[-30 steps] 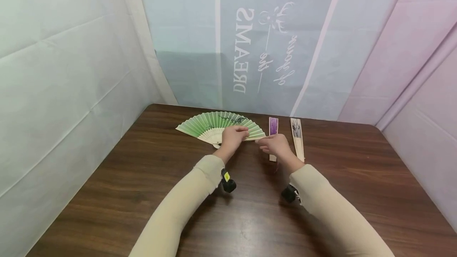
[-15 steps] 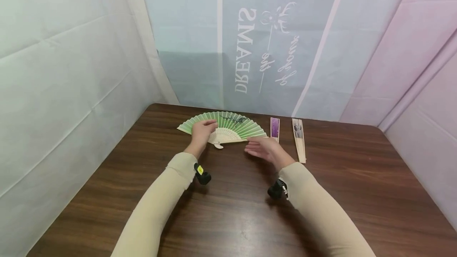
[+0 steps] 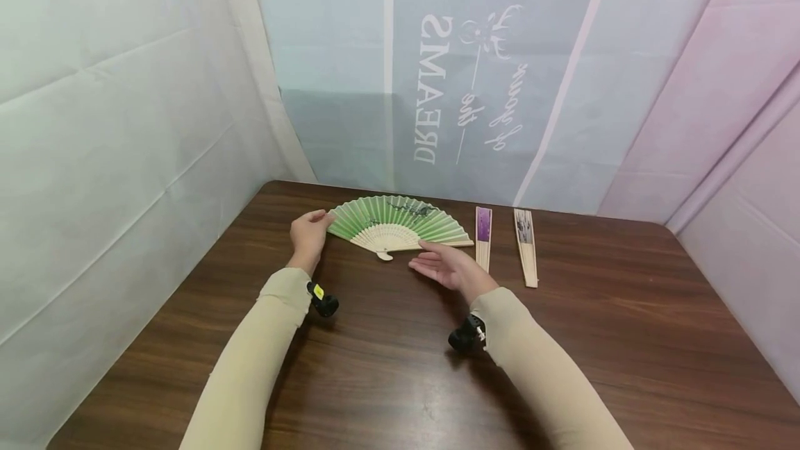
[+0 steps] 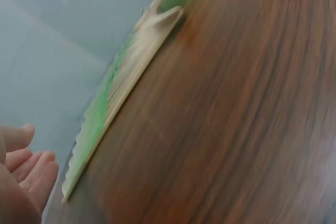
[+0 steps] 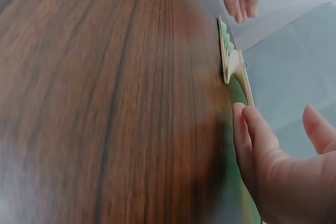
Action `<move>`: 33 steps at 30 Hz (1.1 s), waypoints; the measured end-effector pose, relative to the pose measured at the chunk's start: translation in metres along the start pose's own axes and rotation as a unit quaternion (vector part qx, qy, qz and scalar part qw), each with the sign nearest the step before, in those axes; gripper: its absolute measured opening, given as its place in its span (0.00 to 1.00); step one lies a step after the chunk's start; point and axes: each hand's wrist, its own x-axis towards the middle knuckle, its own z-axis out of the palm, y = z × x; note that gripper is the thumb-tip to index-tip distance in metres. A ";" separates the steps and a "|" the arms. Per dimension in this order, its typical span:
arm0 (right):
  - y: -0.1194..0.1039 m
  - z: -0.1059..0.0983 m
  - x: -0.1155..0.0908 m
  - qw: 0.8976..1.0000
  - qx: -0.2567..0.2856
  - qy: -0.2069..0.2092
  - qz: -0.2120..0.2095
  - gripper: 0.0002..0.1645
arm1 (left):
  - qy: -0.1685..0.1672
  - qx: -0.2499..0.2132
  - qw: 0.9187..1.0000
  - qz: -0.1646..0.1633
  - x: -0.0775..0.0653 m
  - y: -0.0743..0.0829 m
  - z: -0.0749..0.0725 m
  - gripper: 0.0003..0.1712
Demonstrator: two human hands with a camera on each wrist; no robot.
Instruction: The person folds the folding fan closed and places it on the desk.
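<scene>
A spread green folding fan (image 3: 400, 212) with pale ribs lies near the table's far edge, its pivot end (image 3: 383, 254) toward me. My left hand (image 3: 309, 235) is at the fan's left tip; in the left wrist view its loosely bent fingers (image 4: 39, 174) are apart from the fan and hold nothing. Below the fan's right side is my right hand (image 3: 448, 268), palm turned inward. Its fingers are extended, and in the right wrist view the fingertips (image 5: 242, 109) overlap the fan's edge while the thumb stands away.
Right of the green fan lie two folded fans, one purple (image 3: 483, 225) and one with a grey pattern (image 3: 526, 248). The brown wooden table (image 3: 387, 380) is bordered by a pale blue cloth (image 3: 350, 137) behind and pale cloth at both sides.
My left hand has moved left across the fan to its left tip. My right hand has drifted left, away from the fan's right tip, uncovering more of the purple fan.
</scene>
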 end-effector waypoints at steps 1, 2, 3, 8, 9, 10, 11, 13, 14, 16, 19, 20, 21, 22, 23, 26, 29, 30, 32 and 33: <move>0.000 0.000 0.001 1.000 0.006 0.001 0.002 0.38 | 0.003 0.000 1.000 -0.001 0.002 -0.001 -0.002 0.21; 0.001 0.000 0.002 1.000 0.012 0.002 0.003 0.38 | 0.005 -0.002 1.000 -0.002 0.004 -0.003 -0.004 0.21; 0.001 0.000 0.003 1.000 0.020 0.004 0.004 0.38 | 0.008 -0.004 1.000 -0.004 0.005 -0.004 -0.005 0.21; 0.001 0.001 0.006 0.998 0.067 0.018 0.008 0.39 | 0.026 -0.010 1.000 -0.011 0.011 -0.008 -0.013 0.23; 0.000 0.001 0.007 0.997 0.078 0.021 0.008 0.39 | 0.030 -0.012 0.999 -0.012 0.011 -0.009 -0.014 0.23; 0.000 0.001 0.007 0.996 0.088 0.023 0.008 0.39 | 0.034 -0.013 0.999 -0.014 0.012 -0.009 -0.016 0.23; 0.000 0.002 0.007 0.995 0.099 0.023 0.008 0.39 | 0.037 -0.015 0.999 -0.016 0.013 -0.010 -0.017 0.24; -0.001 0.005 0.008 0.993 0.118 0.023 0.008 0.40 | 0.041 -0.019 0.999 -0.021 0.014 -0.011 -0.019 0.25; -0.001 0.006 0.008 0.992 0.126 0.022 0.008 0.40 | 0.042 -0.017 0.999 -0.024 0.015 -0.011 -0.020 0.26; -0.001 0.008 0.008 0.990 0.138 0.019 0.007 0.41 | 0.042 -0.015 0.999 -0.030 0.017 -0.013 -0.021 0.27; 0.000 0.012 0.009 0.989 0.144 0.014 0.007 0.41 | 0.036 -0.007 0.999 -0.034 0.020 -0.015 -0.022 0.30; 0.000 0.013 0.009 0.989 0.145 0.013 0.007 0.41 | 0.032 -0.004 0.999 -0.033 0.022 -0.016 -0.022 0.30; 0.000 0.014 0.010 0.989 0.145 0.013 0.007 0.41 | 0.028 -0.002 0.999 -0.031 0.023 -0.017 -0.022 0.30; 0.001 0.015 0.011 0.989 0.146 0.013 0.007 0.40 | 0.024 0.001 0.999 -0.029 0.024 -0.017 -0.023 0.31; 0.001 0.016 0.012 0.989 0.145 0.012 0.007 0.40 | 0.021 0.004 0.999 -0.027 0.026 -0.017 -0.023 0.31; 0.002 0.018 0.015 0.989 0.147 0.016 0.007 0.37 | 0.012 0.014 1.000 -0.023 0.028 -0.017 -0.024 0.31; 0.004 0.021 0.017 0.988 0.151 0.026 0.003 0.35 | 0.006 0.021 0.999 -0.025 0.029 -0.017 -0.025 0.30; 0.004 0.022 0.017 0.988 0.151 0.029 0.001 0.34 | 0.004 0.023 0.999 -0.025 0.030 -0.017 -0.025 0.30; 0.005 0.024 0.019 0.988 0.152 0.032 -0.003 0.33 | 0.000 0.026 0.999 -0.025 0.031 -0.017 -0.025 0.30; 0.005 0.025 0.019 0.988 0.153 0.033 -0.005 0.33 | -0.003 0.027 0.999 -0.023 0.032 -0.017 -0.026 0.30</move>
